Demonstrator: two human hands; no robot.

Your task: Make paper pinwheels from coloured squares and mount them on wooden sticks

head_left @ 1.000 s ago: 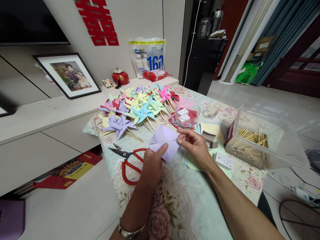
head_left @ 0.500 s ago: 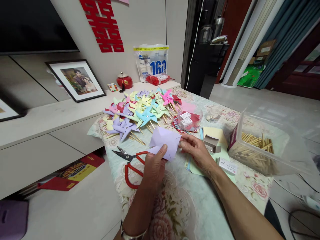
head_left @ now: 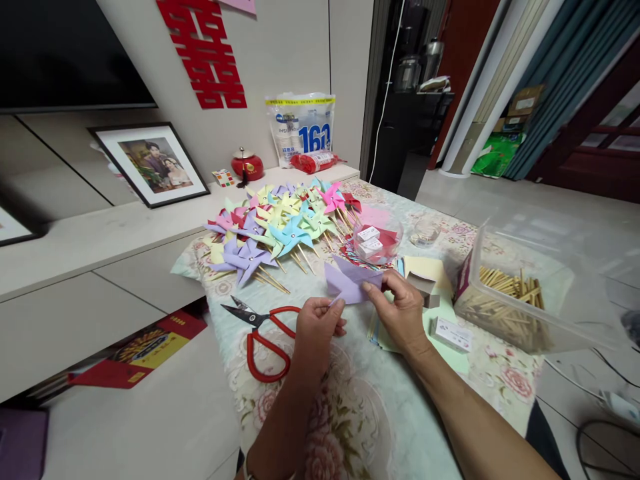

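Note:
A purple sheet of paper (head_left: 353, 281) is raised just above the tablecloth, with its corners standing apart as flaps. My right hand (head_left: 400, 303) pinches its right side between thumb and fingers. At the lower left corner, the thumb and forefinger of my left hand (head_left: 319, 327) are closed on the paper's edge. Red-handled scissors (head_left: 257, 321) lie with blades parted, left of my left hand. Beyond the sheet, a pile of finished paper pinwheels (head_left: 290, 223) on sticks covers the far part of the table.
A clear plastic box (head_left: 505, 320) of short wooden sticks stands at the right. Near my right hand are coloured paper sheets (head_left: 445, 360), a small white box (head_left: 451, 335) and an opened carton (head_left: 423, 288). A clear bowl (head_left: 377, 240) holds small boxes. A floral tablecloth (head_left: 370, 407) covers the table.
My right hand has gone from beside the sheet to gripping its right side. The sheet has shifted right and tilted, and my left hand now holds its lower left corner.

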